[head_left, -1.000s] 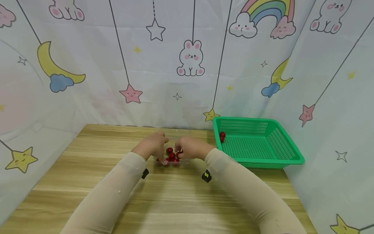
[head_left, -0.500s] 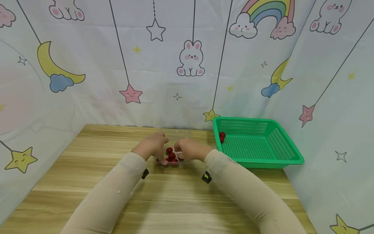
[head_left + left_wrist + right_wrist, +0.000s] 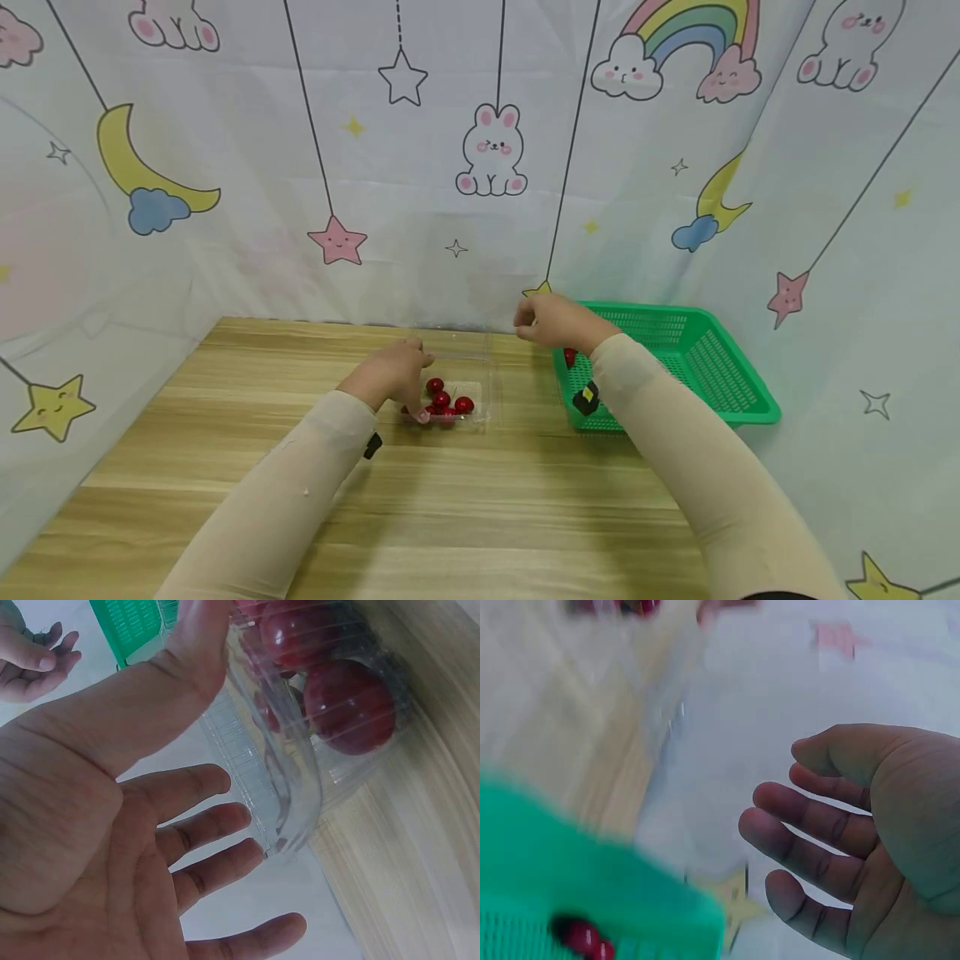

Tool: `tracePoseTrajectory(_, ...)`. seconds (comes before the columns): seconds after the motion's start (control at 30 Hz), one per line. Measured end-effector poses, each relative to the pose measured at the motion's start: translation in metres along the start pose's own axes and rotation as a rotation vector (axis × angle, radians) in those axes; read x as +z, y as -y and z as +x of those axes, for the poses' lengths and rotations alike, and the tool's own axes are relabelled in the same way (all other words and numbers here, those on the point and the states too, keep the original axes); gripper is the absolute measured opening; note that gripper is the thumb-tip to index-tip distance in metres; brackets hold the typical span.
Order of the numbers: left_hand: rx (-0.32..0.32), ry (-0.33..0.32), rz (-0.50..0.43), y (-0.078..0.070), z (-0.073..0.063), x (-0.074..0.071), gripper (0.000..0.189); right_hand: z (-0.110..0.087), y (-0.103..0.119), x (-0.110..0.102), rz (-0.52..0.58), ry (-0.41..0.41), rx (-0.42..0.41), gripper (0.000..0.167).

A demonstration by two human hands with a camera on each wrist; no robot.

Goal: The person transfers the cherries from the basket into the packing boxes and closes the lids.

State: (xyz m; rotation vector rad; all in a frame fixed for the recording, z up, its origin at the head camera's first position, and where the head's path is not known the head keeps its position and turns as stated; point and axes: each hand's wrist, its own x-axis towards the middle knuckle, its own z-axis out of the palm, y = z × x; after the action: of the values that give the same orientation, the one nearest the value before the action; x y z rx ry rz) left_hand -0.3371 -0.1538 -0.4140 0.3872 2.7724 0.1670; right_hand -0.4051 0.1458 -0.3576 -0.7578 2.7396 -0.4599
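A clear plastic box [image 3: 487,400] with its lid tipped back stands on the table, holding several shiny red cherries [image 3: 464,405]. My left hand [image 3: 390,375] is at the box's left side, its thumb touching the front wall. In the left wrist view that thumb [image 3: 199,656] lies against the clear wall, while the other fingers spread loosely behind it. Near the left rim of the green basket [image 3: 738,417] hovers my right hand [image 3: 558,321], fingers loosely bent around nothing in the right wrist view. Two cherries [image 3: 581,937] lie in the basket's left end.
Bare wooden table [image 3: 465,517] stretches in front of the box. A printed white curtain [image 3: 420,150] rises right behind the box and basket, and more curtain closes in on both sides.
My right hand has left the box and moved right and up to the basket's left rim. The cherry under its fingers now lies uncovered in the box. My left hand has stayed put.
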Motion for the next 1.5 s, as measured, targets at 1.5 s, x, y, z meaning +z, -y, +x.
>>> tracePoseTrajectory(1.5,-0.013,-0.007,-0.021,0.0,0.0,0.001,0.115,0.011,-0.111,0.027,0.066,0.234,0.314,0.057)
